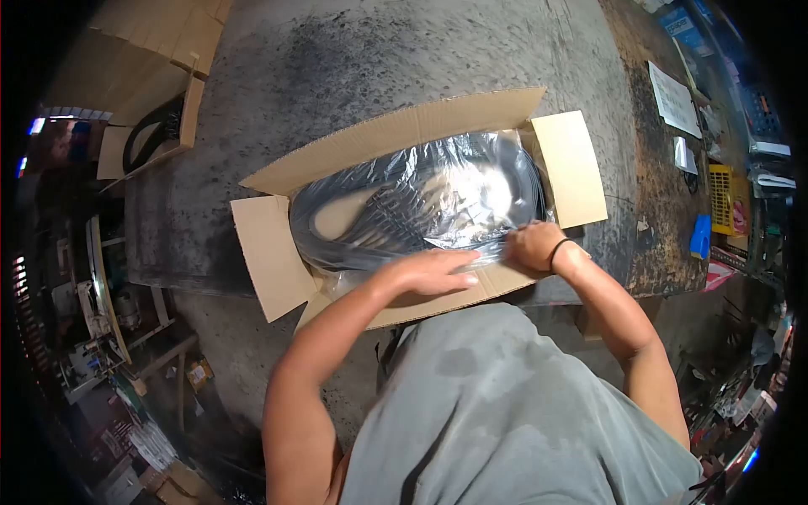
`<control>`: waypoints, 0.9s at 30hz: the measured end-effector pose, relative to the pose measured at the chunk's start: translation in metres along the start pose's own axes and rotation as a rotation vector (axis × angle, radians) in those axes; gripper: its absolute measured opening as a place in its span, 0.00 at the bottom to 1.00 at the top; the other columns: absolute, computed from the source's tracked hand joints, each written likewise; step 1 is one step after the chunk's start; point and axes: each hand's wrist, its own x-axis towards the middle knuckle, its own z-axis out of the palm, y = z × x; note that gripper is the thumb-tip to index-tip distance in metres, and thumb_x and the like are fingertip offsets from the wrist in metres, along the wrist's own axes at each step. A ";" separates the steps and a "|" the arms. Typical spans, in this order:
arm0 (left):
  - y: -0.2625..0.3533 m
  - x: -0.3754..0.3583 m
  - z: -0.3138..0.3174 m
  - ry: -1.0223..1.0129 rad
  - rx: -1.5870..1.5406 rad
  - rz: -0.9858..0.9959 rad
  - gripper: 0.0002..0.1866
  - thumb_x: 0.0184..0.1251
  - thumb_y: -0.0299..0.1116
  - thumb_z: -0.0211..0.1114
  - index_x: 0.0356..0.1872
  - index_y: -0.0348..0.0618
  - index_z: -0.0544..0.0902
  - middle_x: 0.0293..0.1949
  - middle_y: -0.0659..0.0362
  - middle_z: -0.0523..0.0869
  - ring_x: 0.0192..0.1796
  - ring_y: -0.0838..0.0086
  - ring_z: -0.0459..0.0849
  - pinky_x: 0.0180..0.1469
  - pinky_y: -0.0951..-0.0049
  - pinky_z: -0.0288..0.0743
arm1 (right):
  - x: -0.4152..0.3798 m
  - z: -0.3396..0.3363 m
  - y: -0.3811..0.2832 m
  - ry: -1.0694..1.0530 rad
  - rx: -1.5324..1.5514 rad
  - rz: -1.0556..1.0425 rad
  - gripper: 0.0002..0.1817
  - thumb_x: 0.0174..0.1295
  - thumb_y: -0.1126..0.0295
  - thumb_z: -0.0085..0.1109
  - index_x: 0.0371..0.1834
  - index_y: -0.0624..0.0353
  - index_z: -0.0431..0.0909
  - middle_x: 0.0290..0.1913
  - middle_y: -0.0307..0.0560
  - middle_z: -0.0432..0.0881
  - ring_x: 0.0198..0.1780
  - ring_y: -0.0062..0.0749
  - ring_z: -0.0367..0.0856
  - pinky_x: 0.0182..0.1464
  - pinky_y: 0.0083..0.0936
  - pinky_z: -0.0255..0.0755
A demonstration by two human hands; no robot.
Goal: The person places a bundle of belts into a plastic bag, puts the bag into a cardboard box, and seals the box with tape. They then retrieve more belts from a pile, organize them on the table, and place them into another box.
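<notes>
Head: plastic bag (421,202) under both grips

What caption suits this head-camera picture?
Both hands, left and right, press the plastic wrap inside an open cardboard box.

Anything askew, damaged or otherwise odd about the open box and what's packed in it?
Nothing stands out. The cardboard box lies open on the worn table with all flaps folded out and untorn. The clear plastic bag over the black coiled parts is wrinkled but shows no tear. The left hand and right hand rest on its near edge.
</notes>
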 end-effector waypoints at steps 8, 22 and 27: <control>-0.069 -0.015 -0.067 0.905 0.462 -0.115 0.10 0.57 0.30 0.63 0.40 0.41 0.78 0.39 0.54 0.79 0.43 0.56 0.77 0.46 0.60 0.71 | -0.007 0.020 0.044 0.289 0.086 0.078 0.11 0.56 0.69 0.48 0.34 0.56 0.81 0.38 0.49 0.83 0.41 0.44 0.82 0.43 0.37 0.76; -0.072 -0.001 -0.069 0.846 0.628 -0.092 0.08 0.54 0.27 0.64 0.36 0.44 0.78 0.38 0.58 0.78 0.42 0.60 0.76 0.45 0.62 0.71 | -0.029 0.027 0.048 0.440 0.294 0.116 0.09 0.50 0.65 0.60 0.29 0.57 0.81 0.37 0.47 0.80 0.42 0.44 0.79 0.45 0.37 0.74; -0.077 0.001 -0.062 0.796 0.706 -0.032 0.09 0.53 0.28 0.64 0.36 0.45 0.78 0.40 0.60 0.77 0.44 0.61 0.75 0.45 0.62 0.70 | -0.049 0.025 0.044 0.535 0.381 0.139 0.10 0.48 0.65 0.63 0.26 0.61 0.79 0.33 0.48 0.78 0.40 0.45 0.77 0.44 0.34 0.72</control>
